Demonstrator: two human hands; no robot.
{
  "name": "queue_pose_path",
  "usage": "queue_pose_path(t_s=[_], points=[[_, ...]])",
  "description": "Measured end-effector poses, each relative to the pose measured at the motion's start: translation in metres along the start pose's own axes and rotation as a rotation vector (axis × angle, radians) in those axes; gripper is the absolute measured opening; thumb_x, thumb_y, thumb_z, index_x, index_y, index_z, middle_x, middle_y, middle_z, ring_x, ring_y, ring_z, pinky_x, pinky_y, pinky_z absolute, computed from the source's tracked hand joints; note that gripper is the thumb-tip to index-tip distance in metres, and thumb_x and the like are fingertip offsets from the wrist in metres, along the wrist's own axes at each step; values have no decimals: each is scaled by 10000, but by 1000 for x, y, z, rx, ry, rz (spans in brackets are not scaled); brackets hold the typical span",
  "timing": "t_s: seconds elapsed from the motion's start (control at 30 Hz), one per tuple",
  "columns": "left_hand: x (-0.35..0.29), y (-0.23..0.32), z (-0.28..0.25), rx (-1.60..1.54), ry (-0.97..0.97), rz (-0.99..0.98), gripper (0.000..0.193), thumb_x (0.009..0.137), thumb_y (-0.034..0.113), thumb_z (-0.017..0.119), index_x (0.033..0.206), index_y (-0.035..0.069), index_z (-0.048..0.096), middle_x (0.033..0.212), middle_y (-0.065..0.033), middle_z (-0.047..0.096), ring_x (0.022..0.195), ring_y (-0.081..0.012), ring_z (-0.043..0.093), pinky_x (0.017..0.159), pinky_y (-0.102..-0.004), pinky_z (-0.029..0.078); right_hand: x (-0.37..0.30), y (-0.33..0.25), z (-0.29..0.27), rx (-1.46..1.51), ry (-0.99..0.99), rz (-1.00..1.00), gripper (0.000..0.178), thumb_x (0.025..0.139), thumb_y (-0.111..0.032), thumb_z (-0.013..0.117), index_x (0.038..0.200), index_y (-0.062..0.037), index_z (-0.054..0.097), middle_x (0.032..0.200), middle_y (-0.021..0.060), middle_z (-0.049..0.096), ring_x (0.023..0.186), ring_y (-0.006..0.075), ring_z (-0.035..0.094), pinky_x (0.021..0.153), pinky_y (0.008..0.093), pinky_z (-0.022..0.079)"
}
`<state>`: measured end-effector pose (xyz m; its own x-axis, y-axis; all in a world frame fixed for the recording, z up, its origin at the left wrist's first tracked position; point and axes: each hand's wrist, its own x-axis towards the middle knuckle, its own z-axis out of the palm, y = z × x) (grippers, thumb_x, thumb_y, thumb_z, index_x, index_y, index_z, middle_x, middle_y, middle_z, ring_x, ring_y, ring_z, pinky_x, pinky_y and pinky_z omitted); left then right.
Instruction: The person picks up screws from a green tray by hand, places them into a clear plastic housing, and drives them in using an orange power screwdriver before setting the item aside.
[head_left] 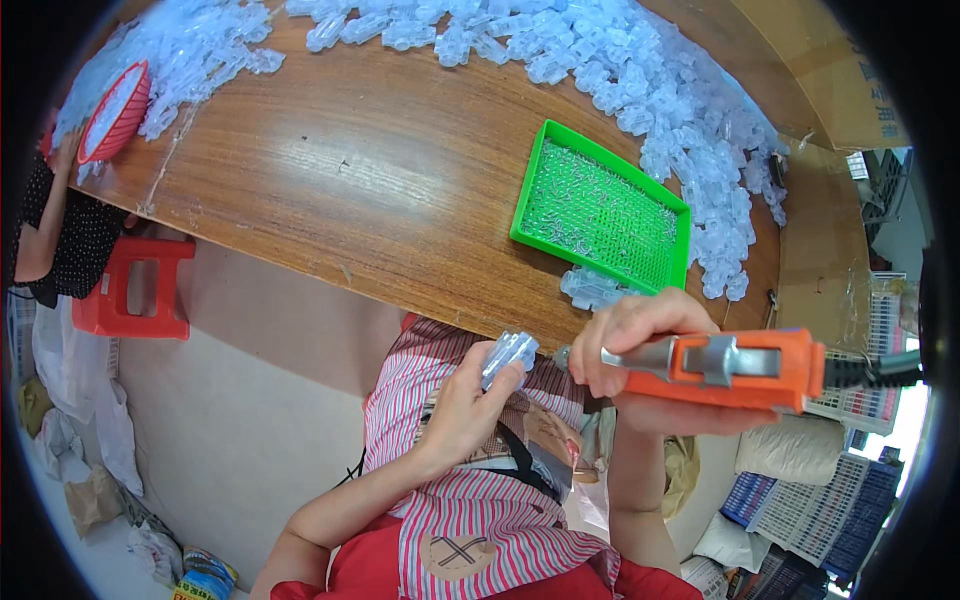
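Note:
My left hand point(462, 412) pinches a small see-through plastic part point(509, 358) between thumb and fingers, just off the table's near edge. Wrapped in my right hand point(640, 335) is an orange electric screwdriver point(745, 368) with a grey metal lever and a black cord at its rear. It lies nearly level, its tip pointing left at the plastic part; whether they touch I cannot tell. Beyond my right hand, a green tray point(530, 235) holds many tiny metal pieces that look like screws. Another few plastic parts point(592, 288) lie against the tray's near side.
A long heap of see-through plastic parts point(690, 130) curves along the table's far and right sides. Cardboard point(825, 230) walls the right edge. At far left, another person's arm point(45, 240) is beside a red basket point(118, 115); a red stool point(135, 290) stands below on the floor.

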<state>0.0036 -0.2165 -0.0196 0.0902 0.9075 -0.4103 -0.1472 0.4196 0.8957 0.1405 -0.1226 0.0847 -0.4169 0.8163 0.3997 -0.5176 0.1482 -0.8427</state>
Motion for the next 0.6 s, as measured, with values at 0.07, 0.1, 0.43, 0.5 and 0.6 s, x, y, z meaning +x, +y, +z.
queue_pose_path(t_s=[0.07, 0.1, 0.43, 0.5, 0.6], points=[[1, 7, -5, -194, -56, -163, 306, 957, 231, 555, 1167, 10, 524, 907, -73, 634, 832, -124, 615, 721, -266, 503, 3, -1, 0, 31, 19, -22, 1199, 520, -994, 347, 952, 103, 563, 681, 105, 577, 577, 172, 563, 496, 261, 450], [0, 11, -6, -362, -55, -171, 284, 962, 219, 551, 1159, 17, 517, 919, -58, 623, 847, -117, 615, 742, -262, 511, 3, -4, 1, 61, 36, -36, 1191, 520, -986, 382, 960, 107, 558, 693, 112, 580, 588, 178, 564, 511, 272, 458], [11, 7, -8, -470, -52, -217, 239, 925, 104, 616, 1099, -24, 512, 1030, -104, 644, 903, -110, 628, 796, -235, 518, -15, 11, -3, 25, 124, 0, 1075, 575, -916, 471, 1003, 66, 568, 753, 99, 570, 650, 179, 550, 607, 310, 446], [13, -2, -8, -502, -23, -224, 234, 921, 99, 621, 1090, -23, 514, 1010, -103, 642, 895, -113, 630, 781, -231, 526, -19, 16, -4, 5, 131, 27, 1009, 624, -874, 498, 999, 60, 570, 748, 94, 568, 654, 170, 550, 604, 296, 439], [11, 0, -6, -495, 5, -213, 231, 920, 106, 625, 1074, -25, 514, 980, -94, 638, 874, -115, 630, 769, -233, 534, -17, 22, -4, -23, 129, 22, 756, 791, -689, 578, 992, 40, 575, 735, 84, 565, 649, 152, 554, 591, 259, 420]])
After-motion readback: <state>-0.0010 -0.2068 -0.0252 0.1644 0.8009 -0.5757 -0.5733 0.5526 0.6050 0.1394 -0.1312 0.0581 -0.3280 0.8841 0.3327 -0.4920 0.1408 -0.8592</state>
